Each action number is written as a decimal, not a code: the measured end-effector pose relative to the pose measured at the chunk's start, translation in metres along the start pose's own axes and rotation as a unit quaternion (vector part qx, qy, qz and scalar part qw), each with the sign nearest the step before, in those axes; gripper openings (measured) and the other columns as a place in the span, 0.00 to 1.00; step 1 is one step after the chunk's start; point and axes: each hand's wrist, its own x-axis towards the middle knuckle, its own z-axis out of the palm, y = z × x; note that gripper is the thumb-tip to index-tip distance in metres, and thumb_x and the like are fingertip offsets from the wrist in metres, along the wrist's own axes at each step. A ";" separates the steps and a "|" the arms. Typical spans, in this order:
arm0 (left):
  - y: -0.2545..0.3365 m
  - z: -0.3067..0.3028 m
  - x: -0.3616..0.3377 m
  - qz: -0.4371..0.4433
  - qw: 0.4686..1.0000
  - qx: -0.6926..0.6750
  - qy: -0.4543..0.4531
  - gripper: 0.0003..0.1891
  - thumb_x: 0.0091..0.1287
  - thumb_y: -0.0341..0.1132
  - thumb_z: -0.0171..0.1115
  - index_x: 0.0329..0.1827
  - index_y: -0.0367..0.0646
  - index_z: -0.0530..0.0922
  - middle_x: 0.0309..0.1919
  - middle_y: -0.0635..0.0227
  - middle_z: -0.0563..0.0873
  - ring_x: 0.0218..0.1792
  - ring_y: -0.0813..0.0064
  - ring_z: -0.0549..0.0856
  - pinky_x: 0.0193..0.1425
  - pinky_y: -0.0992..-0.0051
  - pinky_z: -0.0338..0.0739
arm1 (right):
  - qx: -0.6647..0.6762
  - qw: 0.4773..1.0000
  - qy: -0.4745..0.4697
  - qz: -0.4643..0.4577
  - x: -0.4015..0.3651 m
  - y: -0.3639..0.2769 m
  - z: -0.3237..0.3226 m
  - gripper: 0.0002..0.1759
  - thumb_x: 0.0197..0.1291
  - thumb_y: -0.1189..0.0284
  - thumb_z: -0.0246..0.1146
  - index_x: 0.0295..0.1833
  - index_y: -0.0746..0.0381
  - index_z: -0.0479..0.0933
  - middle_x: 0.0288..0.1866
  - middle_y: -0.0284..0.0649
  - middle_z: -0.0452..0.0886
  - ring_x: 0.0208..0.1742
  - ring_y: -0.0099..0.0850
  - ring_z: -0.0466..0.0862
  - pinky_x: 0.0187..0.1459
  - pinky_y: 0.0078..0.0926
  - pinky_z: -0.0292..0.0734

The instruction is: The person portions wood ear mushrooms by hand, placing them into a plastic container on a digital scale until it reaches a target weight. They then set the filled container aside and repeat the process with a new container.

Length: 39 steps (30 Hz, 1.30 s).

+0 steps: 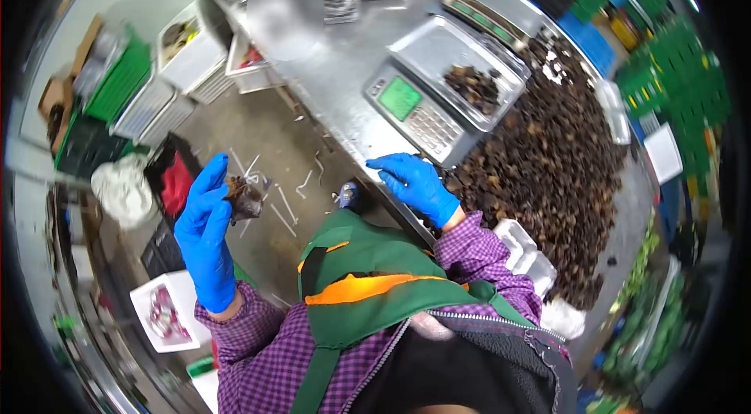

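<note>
The steel table (332, 77) stretches out beyond your right hand (416, 185), with the dark brown pile (547, 179) to that hand's right and the scale (426, 130) just ahead of it; that hand is loosely bent, nothing visible in its grasp. Your left hand (205, 235), partly curled, appears to hold the small clear tub (249, 204) on its inner side, well apart from your right, its long axis unclear

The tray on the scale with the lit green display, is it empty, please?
Partly filled: dark brown pieces lie in the tray, with bare surface beside them.
</note>
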 end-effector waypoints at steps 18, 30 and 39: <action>-0.082 0.152 0.202 -0.078 0.947 -0.141 -0.277 0.12 0.63 0.25 0.61 0.49 0.38 0.82 0.59 0.56 0.79 0.59 0.68 0.78 0.66 0.69 0.68 | -0.093 0.867 0.203 0.445 -0.102 0.110 0.012 0.15 0.48 0.79 0.69 0.45 0.61 0.80 0.41 0.43 0.83 0.41 0.38 0.84 0.45 0.30 0.78; -0.172 0.313 0.241 -0.142 0.851 -0.170 -0.475 0.15 0.66 0.28 0.60 0.55 0.34 0.79 0.53 0.63 0.83 0.50 0.77 0.81 0.58 0.77 0.74 | 0.113 0.724 0.538 0.417 -0.071 0.064 -0.057 0.09 0.56 0.81 0.65 0.44 0.67 0.80 0.43 0.36 0.85 0.43 0.20 0.80 0.48 0.19 0.74; -0.256 0.374 0.229 -0.030 0.862 -0.053 -0.503 0.14 0.63 0.32 0.65 0.51 0.41 0.82 0.55 0.56 0.82 0.58 0.67 0.79 0.62 0.70 0.71 | 0.053 0.805 0.460 0.370 0.053 0.096 -0.126 0.16 0.56 0.76 0.68 0.50 0.66 0.79 0.43 0.38 0.85 0.43 0.20 0.81 0.46 0.19 0.76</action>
